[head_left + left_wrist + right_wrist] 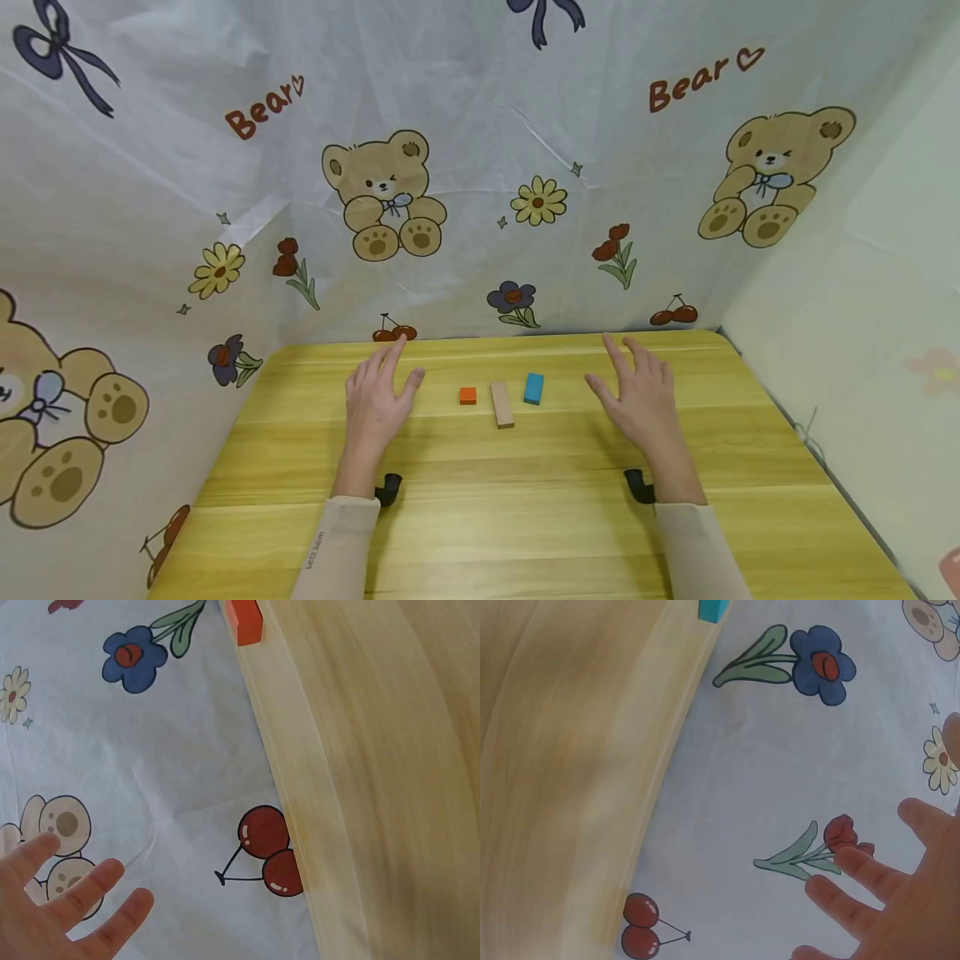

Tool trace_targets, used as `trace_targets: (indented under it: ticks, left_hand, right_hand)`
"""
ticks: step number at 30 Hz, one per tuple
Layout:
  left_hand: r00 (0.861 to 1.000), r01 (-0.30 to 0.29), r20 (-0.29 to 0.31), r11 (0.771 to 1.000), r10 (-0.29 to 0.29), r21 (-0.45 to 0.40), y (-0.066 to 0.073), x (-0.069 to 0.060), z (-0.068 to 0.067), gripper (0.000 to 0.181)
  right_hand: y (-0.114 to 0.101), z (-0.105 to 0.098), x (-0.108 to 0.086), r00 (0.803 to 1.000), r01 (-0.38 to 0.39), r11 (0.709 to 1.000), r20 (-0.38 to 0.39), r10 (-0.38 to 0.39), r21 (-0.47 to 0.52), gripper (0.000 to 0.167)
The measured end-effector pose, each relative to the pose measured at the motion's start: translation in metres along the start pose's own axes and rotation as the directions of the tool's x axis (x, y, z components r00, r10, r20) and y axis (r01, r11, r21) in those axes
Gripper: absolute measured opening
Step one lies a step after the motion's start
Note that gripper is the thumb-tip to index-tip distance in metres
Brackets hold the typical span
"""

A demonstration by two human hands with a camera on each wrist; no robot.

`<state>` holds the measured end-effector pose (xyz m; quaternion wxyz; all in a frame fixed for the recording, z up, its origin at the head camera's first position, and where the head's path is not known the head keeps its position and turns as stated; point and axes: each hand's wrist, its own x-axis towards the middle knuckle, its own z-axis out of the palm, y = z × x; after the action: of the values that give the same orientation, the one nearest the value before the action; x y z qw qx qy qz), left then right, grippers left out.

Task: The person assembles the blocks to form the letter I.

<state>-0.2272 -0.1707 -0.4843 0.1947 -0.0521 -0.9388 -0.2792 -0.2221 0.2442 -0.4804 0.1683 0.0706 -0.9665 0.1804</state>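
Note:
Three blocks lie in a loose row on the wooden table: a small orange block [468,396], a longer plain wood block [502,405] and a blue block [533,388]. My left hand [377,402], fingers spread, is left of the orange block and touches nothing. To the right of the blue block is my right hand [639,398], also spread and holding nothing. The left wrist view catches the orange block [245,621] at its top edge, with my left hand [67,907] low at left. In the right wrist view, the blue block [712,609] shows above my right hand [892,892].
The wooden table [510,533] meets a printed cloth [480,108] with bears and flowers along its back edge. Pale cloth also hangs at both sides. Near each wrist is a black curved piece, the left one [388,490] and the right one [639,486].

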Motion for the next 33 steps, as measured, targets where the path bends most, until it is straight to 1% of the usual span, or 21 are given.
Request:
trace_targets:
  ticks: [9,16,23,33]
  left_hand:
    - [1.000,-0.005,-0.005,0.999,0.005,-0.050,0.005,-0.001,0.007,0.065]
    - [1.000,0.002,0.015,0.995,0.000,-0.098,0.010,-0.003,0.011,0.065]
    - [1.000,-0.012,0.011,0.994,0.013,-0.105,0.015,-0.004,0.018,0.066]
    - [0.999,0.010,0.046,0.986,-0.002,-0.166,0.020,-0.006,0.027,0.066]
  right_hand:
    - [-0.008,0.010,-0.001,1.000,0.013,0.999,0.000,-0.013,0.040,0.074]
    - [-0.015,0.012,0.000,0.999,0.001,0.990,0.053,-0.009,0.138,0.075]
    - [-0.017,0.015,0.001,0.997,-0.010,0.979,0.075,-0.006,0.202,0.076]
    - [-0.017,0.022,0.001,0.995,-0.010,0.976,0.097,-0.012,0.219,0.076]
